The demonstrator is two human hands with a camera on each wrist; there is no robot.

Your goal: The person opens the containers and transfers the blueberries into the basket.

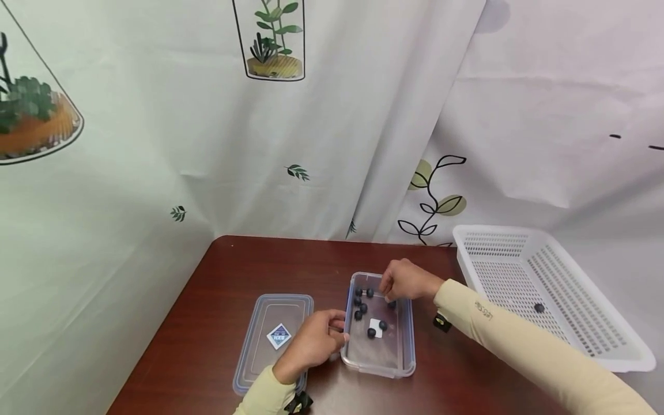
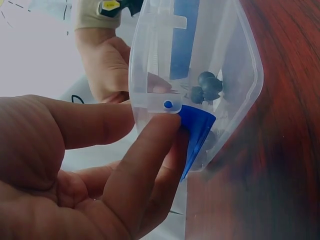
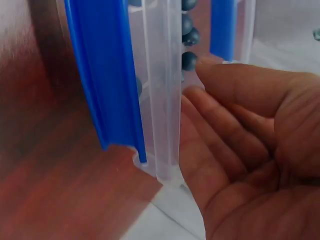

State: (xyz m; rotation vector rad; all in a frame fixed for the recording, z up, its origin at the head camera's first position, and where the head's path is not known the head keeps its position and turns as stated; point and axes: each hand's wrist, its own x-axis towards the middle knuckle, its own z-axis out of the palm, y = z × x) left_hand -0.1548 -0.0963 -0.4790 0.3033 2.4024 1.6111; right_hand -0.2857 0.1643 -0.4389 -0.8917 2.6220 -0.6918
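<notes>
A clear plastic food container [image 1: 363, 357] with blue side latches holds several blueberries [image 1: 371, 332], most of them toward its far left. My left hand [image 1: 319, 340] grips the container's left wall. In the left wrist view the thumb lies at the rim and the fingers press outside, beside a blue latch [image 2: 197, 130]. My right hand [image 1: 407, 280] reaches over the far right rim, its fingertips down inside near a blueberry [image 1: 391, 304]. The right wrist view shows the thumb apart from the fingers, with nothing seen between them; its tip appears close to a blueberry [image 3: 189, 61].
Left of the container a clear lid [image 1: 259, 351] with a blue-and-white label lies flat on the brown table [image 1: 207, 300]. At the right stands a white perforated basket [image 1: 498, 288] with a single blueberry [image 1: 539, 308] in it. A printed white curtain [image 1: 290, 132] hangs behind the table.
</notes>
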